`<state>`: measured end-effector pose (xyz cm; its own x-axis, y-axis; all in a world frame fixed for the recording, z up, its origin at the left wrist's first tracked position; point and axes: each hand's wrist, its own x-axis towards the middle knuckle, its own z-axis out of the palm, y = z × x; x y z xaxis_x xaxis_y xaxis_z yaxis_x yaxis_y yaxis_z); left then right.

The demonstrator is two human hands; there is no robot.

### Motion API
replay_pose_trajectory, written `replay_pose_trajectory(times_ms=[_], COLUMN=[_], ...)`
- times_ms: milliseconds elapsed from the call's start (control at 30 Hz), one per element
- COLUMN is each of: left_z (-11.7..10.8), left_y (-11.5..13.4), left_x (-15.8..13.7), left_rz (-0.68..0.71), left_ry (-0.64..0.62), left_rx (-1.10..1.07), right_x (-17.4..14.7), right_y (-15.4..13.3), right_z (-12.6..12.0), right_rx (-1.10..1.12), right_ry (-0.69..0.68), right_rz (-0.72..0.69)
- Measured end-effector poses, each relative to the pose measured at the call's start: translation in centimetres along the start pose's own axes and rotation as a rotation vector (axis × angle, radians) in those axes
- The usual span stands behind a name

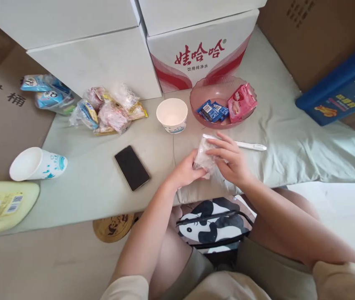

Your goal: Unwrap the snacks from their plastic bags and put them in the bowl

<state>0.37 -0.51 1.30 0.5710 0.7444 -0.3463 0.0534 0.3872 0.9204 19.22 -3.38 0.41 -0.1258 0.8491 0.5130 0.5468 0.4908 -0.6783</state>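
Counter (77, 202): widest open room on R, up to blue box (336, 91). White carton (202, 54) bounds back. In front, pink bowl (209, 91) w/ blue sachets (214, 110) + pink pack (242, 102); paper tub (173, 124) upright just L of it. Nr counter's front edge, fingers of L hand (185, 171) grip whitish packet (202, 156); fingers of R hand (232, 164) touch its R side, can't tell if gripping. Phone (132, 168) flat, L of L hand. White stick (252, 146) pokes out R of R hand.

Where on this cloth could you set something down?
Bare cloth lies between paper cup and phone, and between pink bowl and blue box. It's crowded from snack packets to pink bowl, and around the left hand and right hand.
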Motion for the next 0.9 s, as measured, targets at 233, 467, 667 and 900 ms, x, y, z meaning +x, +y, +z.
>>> replay_pose_trajectory(times_ms=[233, 467, 667, 900], left_z=[1.5, 1.3, -0.7, -1.3], left_y=[0.3, 0.1, 0.2, -0.9], left_x=[1.5, 2.3, 2.4, 2.1], left_rz=[0.085, 0.080, 0.242, 0.278], left_ry=[0.096, 0.265, 0.407, 0.397], left_rx=[-0.385, -0.436, -0.436, -0.134], right_x=[-1.0, -0.6, -1.7, -1.4], right_y=[0.2, 2.2, 5.5, 1.8], right_z=[0.4, -3.3, -7.3, -5.6], right_rx=[-0.335, -0.371, -0.654, 0.094], right_ry=[-0.132, 0.040, -0.145, -0.035], right_rz=[-0.108, 0.001, 0.347, 0.492])
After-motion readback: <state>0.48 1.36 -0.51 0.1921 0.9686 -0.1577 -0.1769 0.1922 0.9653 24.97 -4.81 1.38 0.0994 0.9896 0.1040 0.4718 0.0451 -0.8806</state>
